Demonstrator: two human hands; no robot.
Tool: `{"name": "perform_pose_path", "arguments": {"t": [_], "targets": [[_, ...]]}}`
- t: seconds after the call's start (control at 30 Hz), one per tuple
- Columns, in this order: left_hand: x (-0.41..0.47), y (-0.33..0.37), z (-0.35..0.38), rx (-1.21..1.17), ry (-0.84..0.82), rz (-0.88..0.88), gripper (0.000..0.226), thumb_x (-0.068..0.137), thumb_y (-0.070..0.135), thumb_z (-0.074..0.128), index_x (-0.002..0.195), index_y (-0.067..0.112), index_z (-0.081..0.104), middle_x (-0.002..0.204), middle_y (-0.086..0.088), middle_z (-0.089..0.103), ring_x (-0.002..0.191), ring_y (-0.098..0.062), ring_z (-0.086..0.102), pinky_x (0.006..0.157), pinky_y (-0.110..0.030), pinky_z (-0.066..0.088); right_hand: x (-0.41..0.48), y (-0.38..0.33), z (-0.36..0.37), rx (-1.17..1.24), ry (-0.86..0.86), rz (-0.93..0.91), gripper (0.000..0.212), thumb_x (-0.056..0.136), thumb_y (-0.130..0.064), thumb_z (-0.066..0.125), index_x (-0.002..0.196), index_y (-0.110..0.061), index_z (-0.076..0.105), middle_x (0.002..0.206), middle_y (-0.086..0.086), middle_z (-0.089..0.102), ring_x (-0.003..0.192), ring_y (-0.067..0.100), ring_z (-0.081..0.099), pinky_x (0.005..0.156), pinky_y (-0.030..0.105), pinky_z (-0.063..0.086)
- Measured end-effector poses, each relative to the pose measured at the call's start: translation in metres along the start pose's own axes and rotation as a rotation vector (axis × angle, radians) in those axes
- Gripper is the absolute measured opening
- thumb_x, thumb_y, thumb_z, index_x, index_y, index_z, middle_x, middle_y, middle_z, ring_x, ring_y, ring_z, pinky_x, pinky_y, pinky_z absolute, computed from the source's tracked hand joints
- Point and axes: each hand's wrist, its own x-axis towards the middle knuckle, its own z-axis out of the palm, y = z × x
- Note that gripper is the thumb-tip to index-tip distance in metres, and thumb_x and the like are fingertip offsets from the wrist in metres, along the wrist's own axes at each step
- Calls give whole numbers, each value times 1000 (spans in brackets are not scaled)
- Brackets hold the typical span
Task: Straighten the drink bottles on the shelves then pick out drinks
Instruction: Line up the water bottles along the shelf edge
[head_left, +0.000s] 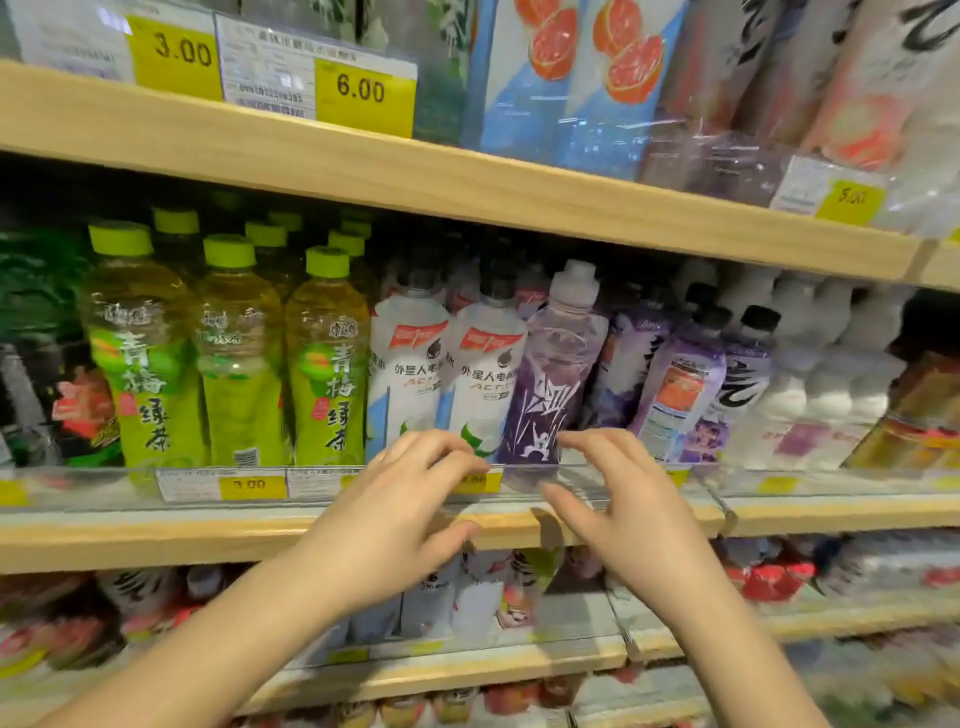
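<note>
A purple bottle with a white cap (550, 374) stands on the middle shelf (519, 525), leaning a little to the right. Left of it stand two white bottles with black caps (447, 374). My left hand (395, 509) and my right hand (623, 509) hover in front of the shelf's clear rail, just below the purple bottle, one on each side. Fingers of both hands are loosely curled and hold nothing. Neither hand touches a bottle.
Green tea bottles with lime caps (239, 353) fill the shelf's left part. Purple and white bottles (727, 379) crowd the right. An upper shelf (467, 192) carries tall packs with price tags. Lower shelves (467, 660) hold more drinks.
</note>
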Motion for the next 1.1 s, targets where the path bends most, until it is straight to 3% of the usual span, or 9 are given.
{"name": "perform_pose_path", "arguments": {"t": [0.17, 0.3, 0.4, 0.53, 0.63, 0.77, 0.87, 1.03, 1.1], "targets": [[-6, 19, 7, 63, 61, -106, 43, 91, 43, 64, 131, 30, 56, 132, 13, 48, 128, -10, 42, 107, -34, 40, 16, 28, -7, 60, -46, -104, 56, 94, -48, 68, 145, -30, 52, 139, -16, 48, 128, 4, 51, 99, 27, 46], [-16, 28, 10, 133, 64, -145, 38, 90, 37, 67, 125, 25, 59, 131, 8, 50, 125, -14, 45, 104, -35, 43, 28, 35, -9, 124, -46, -95, 71, 93, -53, 66, 153, -27, 40, 148, -11, 46, 133, 7, 48, 104, 25, 40], [-23, 26, 11, 179, 76, -158, 41, 92, 35, 67, 130, 22, 57, 133, 7, 49, 128, -15, 45, 106, -34, 42, 40, 32, -13, 186, -7, -73, 79, 90, -56, 68, 155, -22, 38, 149, -5, 48, 133, 11, 50, 107, 31, 44], [-32, 18, 11, 191, 42, -116, 45, 93, 36, 67, 134, 21, 55, 135, 6, 50, 126, -15, 48, 104, -33, 44, 56, 25, -16, 233, 39, -50, 71, 88, -61, 69, 142, -20, 45, 123, -12, 48, 106, 4, 48, 86, 23, 41], [-36, 10, 12, 174, -51, -135, 48, 95, 45, 60, 139, 27, 50, 140, 11, 47, 131, -11, 44, 105, -34, 45, 67, 17, -16, 216, 31, -10, 51, 86, -64, 69, 113, -27, 45, 101, -14, 46, 79, 4, 48, 62, 18, 34], [-39, 0, 15, 55, -146, -177, 51, 94, 51, 60, 141, 36, 49, 141, 21, 44, 135, -3, 35, 112, -30, 37, 78, 10, -14, 257, -6, 78, 50, 82, -66, 72, 86, -29, 38, 86, -6, 50, 71, 5, 48, 52, 24, 32], [-40, -2, 20, -136, -33, -242, 36, 93, 40, 66, 129, 37, 62, 129, 26, 52, 129, -2, 43, 108, -34, 40, 81, 9, -8, 305, -39, 106, 49, 81, -62, 77, 94, -25, 48, 91, -6, 60, 75, 7, 55, 55, 25, 40], [-42, -6, 31, -160, 78, -253, 26, 93, 32, 68, 118, 39, 68, 119, 28, 58, 120, -1, 48, 100, -29, 45, 79, 9, -3, 379, -24, 147, 54, 80, -57, 80, 111, -20, 58, 98, -11, 63, 83, 4, 59, 61, 24, 44], [-41, -6, 33, -160, 99, -262, 25, 93, 31, 68, 116, 40, 69, 117, 30, 58, 119, -1, 49, 99, -28, 45, 78, 8, -3, 397, -19, 161, 56, 79, -55, 82, 115, -20, 59, 103, -10, 64, 90, 12, 62, 67, 28, 46]]}}
